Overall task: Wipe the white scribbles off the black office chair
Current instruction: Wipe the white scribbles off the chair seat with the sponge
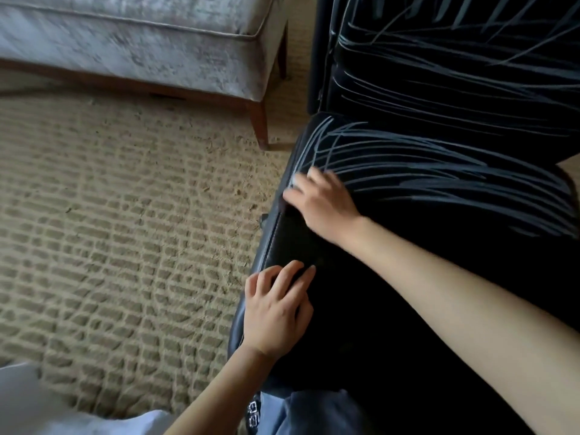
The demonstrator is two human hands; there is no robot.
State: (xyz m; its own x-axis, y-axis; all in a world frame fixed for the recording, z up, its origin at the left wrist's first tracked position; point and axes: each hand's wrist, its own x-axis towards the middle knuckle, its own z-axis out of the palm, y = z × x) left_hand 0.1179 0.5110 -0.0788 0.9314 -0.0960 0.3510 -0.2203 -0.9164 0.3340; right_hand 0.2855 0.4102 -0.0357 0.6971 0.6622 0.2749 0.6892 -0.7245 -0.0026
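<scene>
The black office chair (408,309) is seen from above at the right of the view. White scribbles (439,171) are drawn in long sweeping strokes across the far half of its seat (392,293) and over the backrest (439,89). The near half is seen plain black.

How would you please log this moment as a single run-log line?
right hand: blurred, on seat left edge, white bit under it | left hand: resting on seat | white scribbles: far seat, backrest
</scene>
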